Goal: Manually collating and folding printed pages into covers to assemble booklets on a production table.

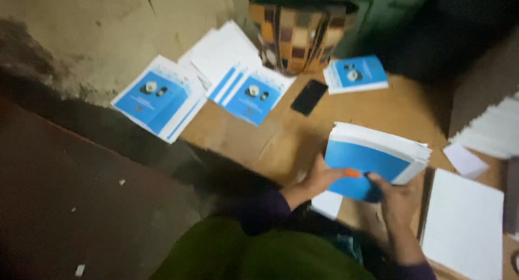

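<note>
Blue-covered and thick, the stack of booklets (373, 161) sits between my hands above the brown surface (281, 134): left hand (319, 177) cupped under its near edge, right hand (394, 196) pinching the lower corner, so I judge loose sheets could slip and fan out. Around it lie white paper piles (465, 226), a black phone (309, 97), more blue booklets (157, 96) and a checkered bag (294, 37), crowding any free spot.

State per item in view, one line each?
Blue-covered booklet stack: lifted, tilted, gripped by both hands.
Left hand: gripping the stack's left edge.
Right hand: gripping its lower edge.
Blue booklets: lying flat, fanned out.
Small booklet pile: closed, flat.
Phone: screen dark, lying flat.
White sheet stack: flat, untouched.
Checkered bag: upright.
</note>
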